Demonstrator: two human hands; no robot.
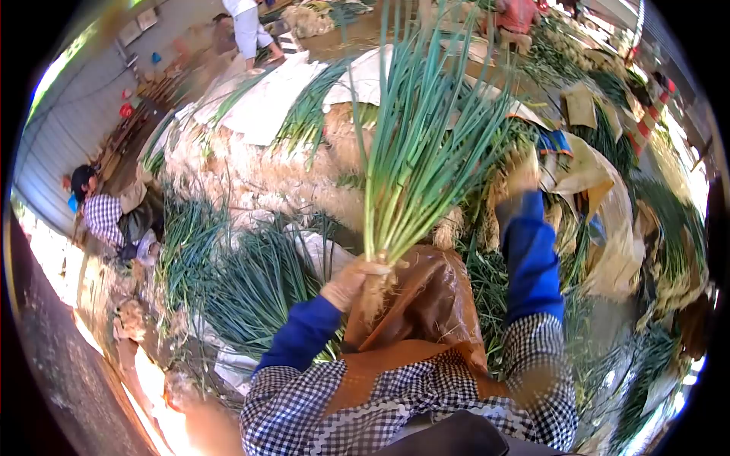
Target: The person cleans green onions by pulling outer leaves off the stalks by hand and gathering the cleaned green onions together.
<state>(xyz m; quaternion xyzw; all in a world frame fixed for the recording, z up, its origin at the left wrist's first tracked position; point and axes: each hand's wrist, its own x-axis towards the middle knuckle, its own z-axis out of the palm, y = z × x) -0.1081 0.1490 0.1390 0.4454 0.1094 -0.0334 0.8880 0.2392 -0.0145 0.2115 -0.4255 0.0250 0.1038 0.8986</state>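
My left hand (351,283) is closed around the lower stalks of a bunch of green onions (414,167), just above the roots. The long green leaves fan upward, and the pale roots (372,300) hang below my fist over a brown apron (433,296). My right hand (523,173) reaches forward at the right, close to more green onions with pale root ends (494,205). Its fingers are blurred and partly lost among the leaves, so their grip does not show.
A long stack of green onions (258,171) with roots facing me lies ahead, partly under white sheets (270,99). Loose green onions (258,281) lie at the left. A crouching person (106,216) is at far left; another person (247,30) stands behind the stack. Tan sacking (608,220) lies right.
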